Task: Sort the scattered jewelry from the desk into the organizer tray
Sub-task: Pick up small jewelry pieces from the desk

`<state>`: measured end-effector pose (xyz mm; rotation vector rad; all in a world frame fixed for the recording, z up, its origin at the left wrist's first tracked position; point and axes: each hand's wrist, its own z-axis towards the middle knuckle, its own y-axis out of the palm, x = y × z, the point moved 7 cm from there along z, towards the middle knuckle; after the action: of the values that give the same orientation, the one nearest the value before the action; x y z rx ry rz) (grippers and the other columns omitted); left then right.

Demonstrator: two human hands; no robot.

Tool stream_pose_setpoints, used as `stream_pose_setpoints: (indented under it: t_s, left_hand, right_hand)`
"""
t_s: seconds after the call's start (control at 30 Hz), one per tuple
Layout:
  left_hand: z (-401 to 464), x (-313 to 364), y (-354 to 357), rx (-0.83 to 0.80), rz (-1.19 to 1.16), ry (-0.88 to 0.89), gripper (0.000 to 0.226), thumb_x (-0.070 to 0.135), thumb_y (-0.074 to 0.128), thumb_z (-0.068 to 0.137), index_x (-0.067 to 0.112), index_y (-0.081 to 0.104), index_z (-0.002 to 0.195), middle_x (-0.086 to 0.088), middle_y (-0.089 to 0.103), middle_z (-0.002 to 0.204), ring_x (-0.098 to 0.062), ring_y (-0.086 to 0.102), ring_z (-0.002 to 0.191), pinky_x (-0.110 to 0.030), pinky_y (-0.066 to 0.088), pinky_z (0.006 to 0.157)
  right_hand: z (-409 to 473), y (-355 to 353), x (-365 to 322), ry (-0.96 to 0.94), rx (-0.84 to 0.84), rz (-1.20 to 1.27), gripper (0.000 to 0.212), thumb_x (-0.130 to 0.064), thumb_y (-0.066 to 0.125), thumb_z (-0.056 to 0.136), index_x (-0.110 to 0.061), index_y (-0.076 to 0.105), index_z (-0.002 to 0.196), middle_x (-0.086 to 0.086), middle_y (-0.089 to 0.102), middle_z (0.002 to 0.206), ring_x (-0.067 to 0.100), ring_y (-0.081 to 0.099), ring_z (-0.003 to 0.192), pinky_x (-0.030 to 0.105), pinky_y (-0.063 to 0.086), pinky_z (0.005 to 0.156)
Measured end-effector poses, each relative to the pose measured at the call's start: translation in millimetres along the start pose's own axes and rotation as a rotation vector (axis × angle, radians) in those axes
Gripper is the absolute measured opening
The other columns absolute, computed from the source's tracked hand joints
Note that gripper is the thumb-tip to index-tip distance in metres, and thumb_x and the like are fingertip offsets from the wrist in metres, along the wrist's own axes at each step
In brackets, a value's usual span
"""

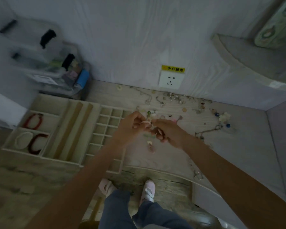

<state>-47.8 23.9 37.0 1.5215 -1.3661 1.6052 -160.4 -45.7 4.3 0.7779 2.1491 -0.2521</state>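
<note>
Both my hands meet above the surface [155, 156], just right of the organizer tray [59, 129]. My left hand [130, 125] has its fingers [135, 124] curled and pinching one end of a small pale pink jewelry piece [146, 122]; my right hand [165, 131] has its fingers curled around the other end. The piece is blurred, so I cannot tell what kind it is. Pale and green bits hang just below my fingers, likely parts of it or tangled with it; I judge I hold it in two hands to separate or straighten it before placing it.

Both forearms reach forward and converge, wrists roughly level, with the hands raised off the surface.

The remaining scattered jewelry [180, 98] lies beyond and to the right of my fingers, along the wall under the socket [171, 79], with a beaded strand [221, 119] well to the right. A few small pieces [151, 146] lie just under my hands.

The tray's small-grid section [109, 119] sits immediately left of my left fingers, partly covered by my left forearm. Farther left, its large compartments hold a red bracelet [34, 121], a white bracelet [22, 139] and a dark red bracelet [36, 143]. Most of the sorting remains to be done.
</note>
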Motion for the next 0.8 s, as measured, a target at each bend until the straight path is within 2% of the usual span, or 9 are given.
stream_pose_setpoints:
  t_s: [0.1, 0.17, 0.27, 0.4, 0.5, 0.57, 0.7, 0.8]
  left_hand:
    - [-13.4, -11.0, -27.9, 0.058, -0.069, -0.052, 0.019, 0.001, 0.063, 0.085, 0.012, 0.051, 0.076, -0.003, 0.066, 0.072, -0.010, 0.066, 0.069, -0.031, 0.055, 0.071]
    - [-24.6, -17.7, -44.7, 0.105, -0.138, -0.097, 0.019, -0.004, 0.062, 0.084, 0.008, 0.052, 0.075, -0.001, 0.067, 0.067, -0.008, 0.066, 0.063, -0.025, 0.055, 0.066]
    - [-42.1, -24.1, -65.4, 0.177, -0.152, -0.134, 0.020, -0.005, 0.067, 0.080, 0.008, 0.054, 0.072, 0.010, 0.066, 0.056, 0.003, 0.062, 0.056, -0.011, 0.047, 0.056]
    - [-65.9, -42.0, -90.7, 0.240, -0.158, -0.183, 0.018, 0.002, 0.073, 0.076, 0.013, 0.060, 0.071, 0.015, 0.066, 0.059, 0.007, 0.061, 0.060, -0.008, 0.045, 0.059]
    - [-78.4, -52.8, -100.9, 0.247, -0.106, -0.221, 0.013, 0.006, 0.075, 0.076, 0.011, 0.063, 0.075, 0.013, 0.066, 0.062, 0.008, 0.059, 0.060, -0.007, 0.045, 0.060]
    - [-88.3, -58.8, -109.6, 0.259, -0.056, -0.234, 0.009, 0.009, 0.074, 0.078, 0.007, 0.067, 0.083, 0.007, 0.067, 0.072, 0.006, 0.060, 0.063, -0.008, 0.046, 0.062]
    - [-109.9, -78.4, -125.5, 0.233, 0.089, -0.274, 0.012, 0.004, 0.069, 0.082, 0.015, 0.065, 0.083, 0.007, 0.066, 0.079, 0.008, 0.061, 0.067, -0.014, 0.048, 0.067]
    - [-122.0, -85.1, -132.1, 0.247, 0.190, -0.254, 0.017, 0.000, 0.070, 0.080, 0.008, 0.061, 0.092, 0.009, 0.064, 0.081, 0.010, 0.061, 0.067, -0.004, 0.045, 0.064]
  right_hand:
    - [5.0, 29.6, -7.4, -0.034, -0.099, 0.020, 0.021, -0.020, 0.051, 0.096, -0.009, 0.064, 0.084, 0.003, 0.056, 0.067, 0.006, 0.038, 0.041, 0.016, 0.025, 0.036]
    - [8.4, 46.0, -11.7, -0.050, -0.129, 0.002, 0.018, -0.016, 0.054, 0.094, -0.005, 0.065, 0.085, 0.003, 0.055, 0.066, 0.006, 0.038, 0.042, 0.015, 0.025, 0.035]
    - [13.7, 65.8, -17.0, -0.063, -0.133, -0.006, 0.013, -0.011, 0.058, 0.091, 0.000, 0.065, 0.088, 0.004, 0.058, 0.067, 0.008, 0.040, 0.048, 0.015, 0.028, 0.036]
    - [18.1, 103.6, -18.4, 0.006, -0.222, 0.088, 0.010, -0.008, 0.058, 0.091, 0.000, 0.065, 0.092, -0.001, 0.063, 0.059, 0.002, 0.041, 0.043, 0.011, 0.028, 0.035]
    - [24.1, 123.5, -15.1, 0.032, -0.240, 0.071, 0.011, -0.012, 0.058, 0.091, -0.003, 0.065, 0.089, 0.002, 0.064, 0.063, 0.002, 0.039, 0.043, 0.012, 0.027, 0.035]
    - [29.6, 135.7, -10.8, 0.019, -0.263, -0.007, 0.009, -0.009, 0.058, 0.091, -0.006, 0.065, 0.087, -0.002, 0.063, 0.060, 0.001, 0.040, 0.044, 0.012, 0.027, 0.036]
    - [37.9, 156.0, -2.3, -0.078, -0.253, -0.356, 0.005, -0.010, 0.067, 0.085, -0.014, 0.069, 0.085, -0.002, 0.055, 0.061, 0.000, 0.042, 0.044, 0.016, 0.030, 0.043]
    - [39.2, 174.0, -0.7, -0.203, -0.237, -0.652, 0.016, -0.015, 0.073, 0.080, -0.010, 0.069, 0.095, -0.009, 0.055, 0.066, 0.002, 0.051, 0.060, 0.013, 0.035, 0.054]
